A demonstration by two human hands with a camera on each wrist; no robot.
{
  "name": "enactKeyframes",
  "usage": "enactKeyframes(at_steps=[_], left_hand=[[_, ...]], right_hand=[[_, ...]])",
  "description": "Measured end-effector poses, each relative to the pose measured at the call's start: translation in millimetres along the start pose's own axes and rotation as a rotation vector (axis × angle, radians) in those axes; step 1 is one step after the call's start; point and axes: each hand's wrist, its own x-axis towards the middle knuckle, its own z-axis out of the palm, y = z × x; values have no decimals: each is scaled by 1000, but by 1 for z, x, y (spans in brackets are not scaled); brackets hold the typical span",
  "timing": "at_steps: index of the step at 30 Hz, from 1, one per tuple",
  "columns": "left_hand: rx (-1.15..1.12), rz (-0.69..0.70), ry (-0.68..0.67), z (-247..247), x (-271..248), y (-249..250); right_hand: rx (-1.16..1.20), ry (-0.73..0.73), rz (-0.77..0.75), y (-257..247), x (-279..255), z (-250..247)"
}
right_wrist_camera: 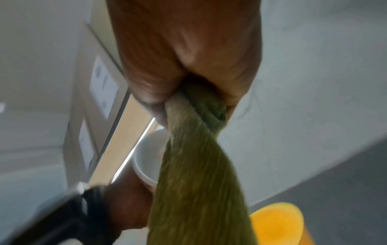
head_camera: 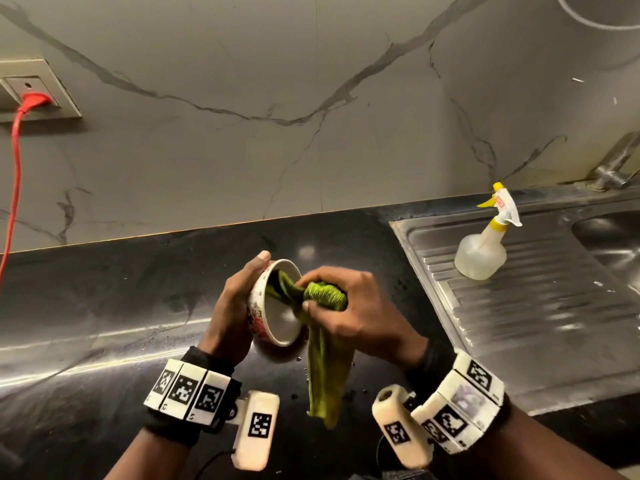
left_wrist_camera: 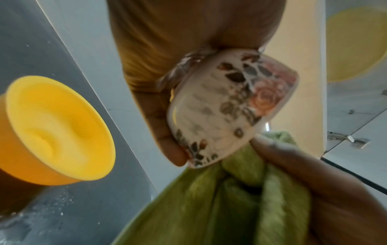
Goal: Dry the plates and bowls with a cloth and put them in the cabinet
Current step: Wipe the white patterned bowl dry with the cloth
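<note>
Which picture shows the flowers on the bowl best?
The left wrist view: the white flower-patterned bowl shows its roses up close. The head view shows mostly its inside; the right wrist view only a plain white rim.

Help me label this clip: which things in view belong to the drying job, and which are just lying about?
In the job:
floral bowl, gripped by the left hand
green cloth, gripped by the right hand

Lying about:
spray bottle on the sink drainboard
red cable
yellow cup
</note>
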Motion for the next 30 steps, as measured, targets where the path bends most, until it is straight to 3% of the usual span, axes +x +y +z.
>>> enactKeyframes(at_steps=[3,6,9,12,14,18,23,27,30], left_hand=[[-21,-13,-33,12,-4,-2],[-131,-54,-55,26,-5,-6],[-186,-44,-61,28,-5,-11],[-129,-25,-32,18,-5,-9],[-111,-36,-43,13,-5,-7],[-181,-82,-44,17,-5,-7],[-271,-152,-91,26,-6,-7],[-155,-40,-83,26,-6,-9],[117,186,11,16,1,-13]], right_hand=[[-223,173,-165,-3,9,8],[-273,229,-191,-7,13,25],[-47,232,-87,-10,5,40],[298,62,137,-9,-7,38],[430,-2,181,-8,-11,34],[72,181,-106,-8,-9,37],[-410,233,-460,13,-1,43],[-450,179,-327,18,2,44],[-308,180,-138,16,2,48]])
